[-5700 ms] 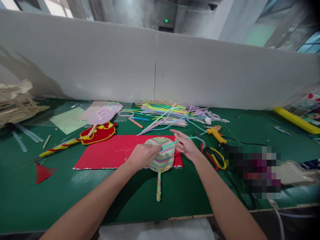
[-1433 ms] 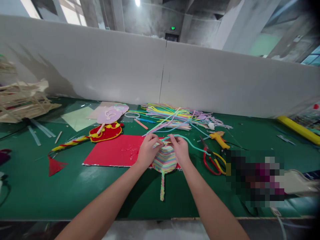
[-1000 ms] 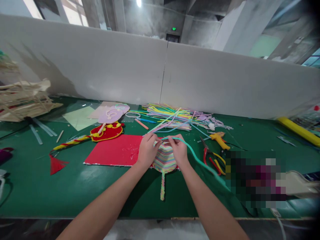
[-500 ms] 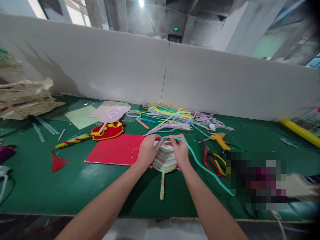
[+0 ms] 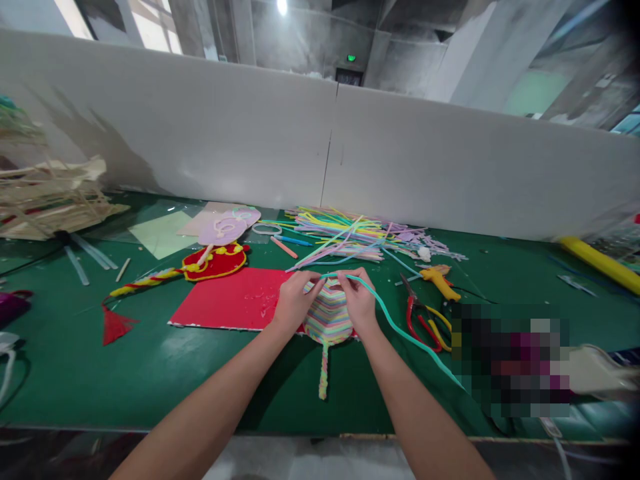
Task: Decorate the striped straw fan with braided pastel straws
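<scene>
Between my hands lies a striped pastel fan with a twisted handle pointing toward me. It rests partly on a red board. My left hand pinches one end of a turquoise pipe cleaner at the fan's upper edge. Close beside it, my right hand pinches the same pipe cleaner. From there its long free part curves down to the right over the table. My fingers partly cover the fan's top edge, so whether the pipe cleaner is fixed to it I cannot tell.
Pipe cleaners lie heaped at the back. Red-and-yellow-handled pliers and a yellow glue gun are to the right. A red fan with yellow trim lies left. A white partition stands behind the green table.
Both hands stay pinched on the turquoise pipe cleaner at the fan's top edge, with only slight finger shifts. Its loose tail has moved a little to the left.
</scene>
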`<state>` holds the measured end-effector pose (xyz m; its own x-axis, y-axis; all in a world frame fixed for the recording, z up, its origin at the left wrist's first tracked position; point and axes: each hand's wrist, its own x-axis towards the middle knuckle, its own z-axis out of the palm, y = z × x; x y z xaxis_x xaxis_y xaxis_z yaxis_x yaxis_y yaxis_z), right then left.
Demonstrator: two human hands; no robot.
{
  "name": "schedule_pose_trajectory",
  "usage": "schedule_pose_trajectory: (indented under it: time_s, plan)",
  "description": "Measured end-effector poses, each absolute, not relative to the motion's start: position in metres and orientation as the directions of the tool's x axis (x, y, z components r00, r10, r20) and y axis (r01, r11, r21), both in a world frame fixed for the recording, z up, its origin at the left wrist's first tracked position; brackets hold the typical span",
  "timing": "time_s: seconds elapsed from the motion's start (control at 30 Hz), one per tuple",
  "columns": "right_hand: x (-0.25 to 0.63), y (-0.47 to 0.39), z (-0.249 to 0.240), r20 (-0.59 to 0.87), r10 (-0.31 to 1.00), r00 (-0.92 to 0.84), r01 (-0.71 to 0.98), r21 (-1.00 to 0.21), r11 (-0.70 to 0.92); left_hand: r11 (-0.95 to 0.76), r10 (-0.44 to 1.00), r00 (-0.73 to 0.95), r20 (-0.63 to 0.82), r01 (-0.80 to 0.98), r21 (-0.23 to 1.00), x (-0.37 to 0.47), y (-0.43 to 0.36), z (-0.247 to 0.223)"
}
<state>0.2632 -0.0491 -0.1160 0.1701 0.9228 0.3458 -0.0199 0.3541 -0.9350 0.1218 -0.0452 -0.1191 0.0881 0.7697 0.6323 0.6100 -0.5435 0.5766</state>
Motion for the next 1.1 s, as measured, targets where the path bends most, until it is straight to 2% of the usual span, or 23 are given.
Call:
schedule_pose_trajectory:
  time_s: [0.4,0.63,0.8,0.87,1.0,1.1]
  plan:
    - [0.262,-0.051,-0.115,0.350,0.922,0.166,0.000,-0.935,0.355,-0.538,0.791,0.061,0.609,0.544,0.644,0.122,-0.045,-0.115]
    - [0.265,-0.049,-0.116,0.335,0.923,0.190,0.004,-0.940,0.340,-0.564,0.812,0.180,0.555,0.487,0.667,0.120,-0.040,-0.119]
    - [0.266,-0.051,-0.112,0.310,0.926,0.216,0.005,-0.949,0.316,-0.532,0.837,0.180,0.517,0.487,0.692,0.120,-0.040,-0.120]
    - [0.270,-0.050,-0.109,0.297,0.939,0.175,0.007,-0.954,0.300,-0.495,0.859,0.145,0.491,0.482,0.723,0.119,-0.038,-0.119]
    - [0.283,-0.043,-0.109,0.181,0.982,-0.048,-0.022,-0.983,0.180,-0.449,0.893,0.164,0.420,0.399,0.799,0.114,-0.036,-0.113]
    - [0.288,-0.040,-0.112,0.112,0.993,-0.025,-0.087,-0.990,0.110,-0.458,0.885,0.263,0.384,0.349,0.817,0.112,-0.037,-0.109]
